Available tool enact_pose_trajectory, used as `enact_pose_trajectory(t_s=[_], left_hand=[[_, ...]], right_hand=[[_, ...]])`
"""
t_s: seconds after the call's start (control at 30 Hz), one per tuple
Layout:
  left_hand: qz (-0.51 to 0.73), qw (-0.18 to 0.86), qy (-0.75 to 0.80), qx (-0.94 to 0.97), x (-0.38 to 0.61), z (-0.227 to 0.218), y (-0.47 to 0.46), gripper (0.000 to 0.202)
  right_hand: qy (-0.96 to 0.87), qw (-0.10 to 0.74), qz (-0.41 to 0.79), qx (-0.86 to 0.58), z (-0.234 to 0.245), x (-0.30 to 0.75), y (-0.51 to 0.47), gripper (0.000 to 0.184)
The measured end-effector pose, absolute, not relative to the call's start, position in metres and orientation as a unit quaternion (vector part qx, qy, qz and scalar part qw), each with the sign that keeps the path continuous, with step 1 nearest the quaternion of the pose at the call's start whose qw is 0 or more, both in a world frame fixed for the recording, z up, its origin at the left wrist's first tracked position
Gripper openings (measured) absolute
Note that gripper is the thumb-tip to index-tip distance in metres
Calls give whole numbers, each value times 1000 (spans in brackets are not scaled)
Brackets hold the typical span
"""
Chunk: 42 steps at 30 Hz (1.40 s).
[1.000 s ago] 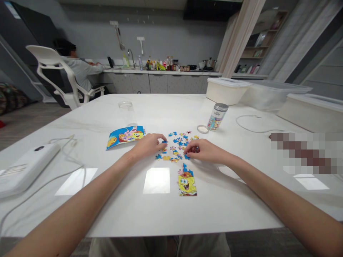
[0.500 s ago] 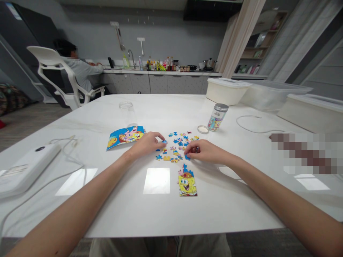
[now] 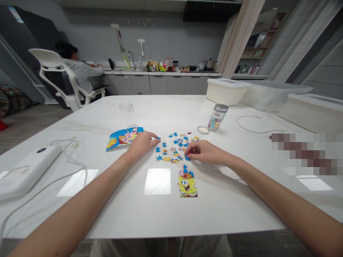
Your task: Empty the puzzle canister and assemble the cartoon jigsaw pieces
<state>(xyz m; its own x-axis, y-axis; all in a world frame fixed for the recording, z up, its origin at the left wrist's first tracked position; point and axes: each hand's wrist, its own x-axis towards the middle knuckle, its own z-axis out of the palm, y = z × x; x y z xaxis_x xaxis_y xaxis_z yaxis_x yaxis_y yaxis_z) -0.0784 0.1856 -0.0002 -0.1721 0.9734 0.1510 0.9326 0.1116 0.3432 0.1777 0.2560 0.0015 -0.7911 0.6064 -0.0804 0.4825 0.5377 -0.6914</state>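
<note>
My left hand (image 3: 143,142) pinches a small blue jigsaw piece (image 3: 159,138) between thumb and index finger, at the left of the loose pieces. Another blue jigsaw piece (image 3: 187,157) is at the fingertips of my right hand (image 3: 202,150), low over the table, with the fingers curled round it. Several loose pieces (image 3: 175,152) lie between the hands. Nearer to me sits a partly joined puzzle section (image 3: 187,185) with a yellow cartoon face. A curved picture sheet (image 3: 120,138) lies beside my left hand, which covers its right end.
A printed tin-lidded canister (image 3: 217,117) stands beyond my right hand, beside a ring-shaped lid (image 3: 203,130). Behind the sheet is a clear jar (image 3: 127,114). A white device (image 3: 29,171) with cables lies left; storage boxes (image 3: 227,92) stand right. A person (image 3: 83,73) sits at the counter.
My left hand has shifted left and slightly away from me, uncovering blue pieces on the table. The right hand stays in place with its piece.
</note>
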Motion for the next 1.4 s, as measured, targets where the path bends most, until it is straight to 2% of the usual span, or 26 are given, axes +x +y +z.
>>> enact_pose_trajectory(t_s=[0.2, 0.3, 0.43, 0.5, 0.67, 0.83, 0.97, 1.2, 1.4], left_hand=[[123, 35, 747, 653, -70, 0, 179, 40], [78, -18, 734, 674, -57, 2, 170, 36], [46, -59, 681, 728, -37, 11, 157, 39], [20, -71, 656, 751, -33, 15, 153, 42], [-27, -73, 616, 784, -45, 16, 154, 37], [-25, -63, 627, 776, -58, 15, 158, 34], [-18, -63, 627, 776, -61, 15, 158, 34], [-61, -94, 665, 738, -70, 16, 159, 36], [-95, -70, 680, 724, -75, 14, 162, 38]], right_hand=[[-847, 108, 429, -295, 4, 179, 261, 14], [-809, 198, 450, -322, 4, 181, 269, 18], [-802, 305, 378, -346, 9, 173, 278, 17], [-825, 294, 348, -335, 14, 160, 281, 13], [-876, 199, 319, -302, 23, 98, 294, 8], [-893, 159, 296, -298, 9, 49, 310, 7], [-905, 161, 251, -304, 6, 46, 318, 6], [-915, 197, 156, -315, 13, 118, 312, 31], [-941, 196, 63, -268, -3, 179, 291, 44]])
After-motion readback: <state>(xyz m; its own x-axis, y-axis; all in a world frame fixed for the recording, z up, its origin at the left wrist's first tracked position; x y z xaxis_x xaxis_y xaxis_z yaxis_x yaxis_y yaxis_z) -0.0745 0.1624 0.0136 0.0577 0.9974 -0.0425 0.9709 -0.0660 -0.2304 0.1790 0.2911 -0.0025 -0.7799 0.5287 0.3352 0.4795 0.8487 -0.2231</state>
